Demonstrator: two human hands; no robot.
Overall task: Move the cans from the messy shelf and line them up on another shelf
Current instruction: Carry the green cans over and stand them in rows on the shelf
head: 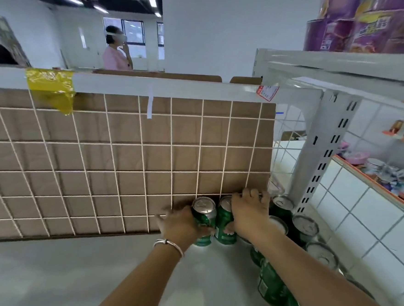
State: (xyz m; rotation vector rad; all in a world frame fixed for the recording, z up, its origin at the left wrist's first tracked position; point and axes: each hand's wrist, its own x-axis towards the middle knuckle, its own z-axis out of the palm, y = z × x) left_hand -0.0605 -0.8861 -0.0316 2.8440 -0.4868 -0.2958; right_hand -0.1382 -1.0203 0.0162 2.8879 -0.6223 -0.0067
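Where my view comes down on the white shelf (68,275), I log these items.

- Left hand (181,223), bracelet (168,244) on the wrist: fingers curled round the side of a green can (203,221), thumb across its front. Grasping.
- That green can: upright, silver top up, at the foot of the wire grid (124,159), at 5 o'clock in my view.
- Second green can (224,226): upright, just beside the first, at its 3 o'clock.
- Right hand (249,213): laid over the can tops, fingers spread toward the grid, thumb down against the second can's side. I cannot tell whether these fingers grasp anything or only rest there.
- Further green cans (304,228): a loose cluster at 3 to 5 o'clock of the right hand, along the shelf's right edge, beside the slotted upright (320,156).
- Brown cardboard (197,133): behind the grid.
- Yellow tape (50,87): on the top rail, at 10 o'clock.
- Purple packages (372,26): on the higher shelf, at 1 o'clock.
- Person in pink (117,51): well beyond, at 11 o'clock.
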